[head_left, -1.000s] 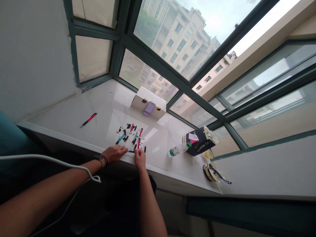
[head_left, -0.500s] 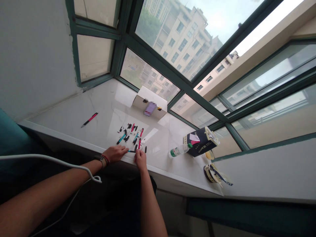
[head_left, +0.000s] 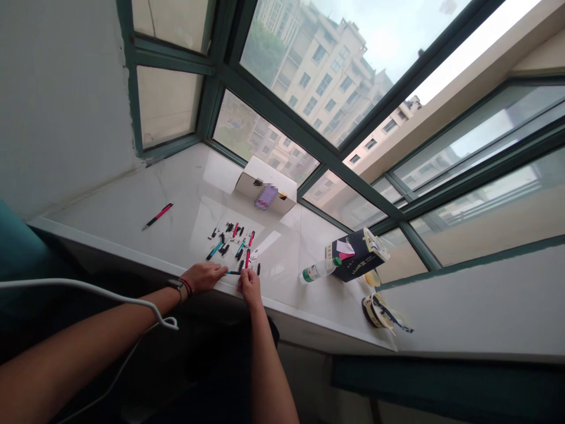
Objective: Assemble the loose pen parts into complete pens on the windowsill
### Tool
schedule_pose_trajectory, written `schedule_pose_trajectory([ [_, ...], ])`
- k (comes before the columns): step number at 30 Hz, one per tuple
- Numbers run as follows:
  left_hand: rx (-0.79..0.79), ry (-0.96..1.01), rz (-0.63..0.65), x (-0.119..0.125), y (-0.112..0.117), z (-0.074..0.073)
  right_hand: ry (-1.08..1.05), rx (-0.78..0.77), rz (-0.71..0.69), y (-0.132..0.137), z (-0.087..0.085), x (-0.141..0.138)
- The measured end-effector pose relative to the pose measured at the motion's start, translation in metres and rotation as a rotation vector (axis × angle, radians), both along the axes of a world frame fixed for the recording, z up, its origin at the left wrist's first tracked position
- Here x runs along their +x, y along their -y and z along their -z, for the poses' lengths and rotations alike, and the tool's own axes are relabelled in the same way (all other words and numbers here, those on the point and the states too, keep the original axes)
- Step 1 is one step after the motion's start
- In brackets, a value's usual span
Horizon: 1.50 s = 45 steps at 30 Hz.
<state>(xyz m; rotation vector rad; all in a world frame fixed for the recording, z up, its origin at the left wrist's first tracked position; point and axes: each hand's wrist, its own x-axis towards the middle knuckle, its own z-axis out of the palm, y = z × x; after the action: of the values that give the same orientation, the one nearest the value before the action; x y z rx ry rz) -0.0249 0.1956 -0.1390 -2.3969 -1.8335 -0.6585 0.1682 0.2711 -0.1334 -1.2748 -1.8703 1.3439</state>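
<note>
Between my two hands lies a thin blue and black pen [head_left: 233, 272], held level near the front edge of the white windowsill [head_left: 282, 282]. My left hand [head_left: 206, 275] is closed on its blue end. My right hand [head_left: 249, 285] pinches the dark end. Just beyond my fingers are several loose pen parts: a blue barrel [head_left: 215, 250], a red barrel [head_left: 248, 257], another red barrel [head_left: 251, 238] and small black pieces [head_left: 225, 249]. Apart from them, to the left, rests a whole red and black pen [head_left: 158, 216].
A white open box [head_left: 269, 176] stands against the window. On the right are a clear bottle with a green cap [head_left: 318, 270], a dark tissue box [head_left: 357, 256] and a round container with a strap [head_left: 376, 312]. A white cable [head_left: 110, 287] hangs over my left forearm.
The camera view has shifted slightly. My hands keep the same hold on the pen, and the parts on the sill lie as before.
</note>
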Motion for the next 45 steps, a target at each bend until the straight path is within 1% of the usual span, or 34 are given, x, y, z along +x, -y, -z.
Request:
schedule_pose_trajectory([
  [4, -0.01, 0.006, 0.01, 0.0, 0.0, 0.0, -0.006, 0.004, -0.002, 0.0, 0.0, 0.001],
  [12, -0.038, 0.015, -0.004, 0.001, -0.001, 0.004, -0.139, -0.045, -0.022, 0.002, -0.002, 0.003],
  [19, -0.074, 0.099, -0.005, 0.0, -0.002, 0.003, -0.201, -0.096, 0.006, 0.001, 0.004, 0.002],
  [24, -0.082, 0.156, -0.008, 0.001, -0.001, 0.005, -0.216, -0.104, 0.035, 0.002, 0.004, 0.001],
  [30, -0.117, 0.327, -0.011, 0.001, -0.001, 0.009, -0.15, -0.087, 0.086, 0.0, 0.001, -0.002],
  [35, -0.179, 0.536, -0.056, 0.002, -0.003, 0.01, -0.109, -0.085, 0.098, 0.002, -0.004, -0.004],
  [38, -0.186, 0.704, -0.121, 0.003, -0.003, 0.009, -0.099, -0.066, 0.139, 0.003, -0.005, -0.005],
  [43, -0.181, 1.036, -0.294, 0.005, 0.001, 0.002, -0.045, -0.026, 0.211, 0.002, -0.001, -0.004],
  [45, -0.183, 1.109, -0.341, 0.006, 0.002, -0.001, -0.024, -0.01, 0.229, 0.001, 0.0, -0.005],
])
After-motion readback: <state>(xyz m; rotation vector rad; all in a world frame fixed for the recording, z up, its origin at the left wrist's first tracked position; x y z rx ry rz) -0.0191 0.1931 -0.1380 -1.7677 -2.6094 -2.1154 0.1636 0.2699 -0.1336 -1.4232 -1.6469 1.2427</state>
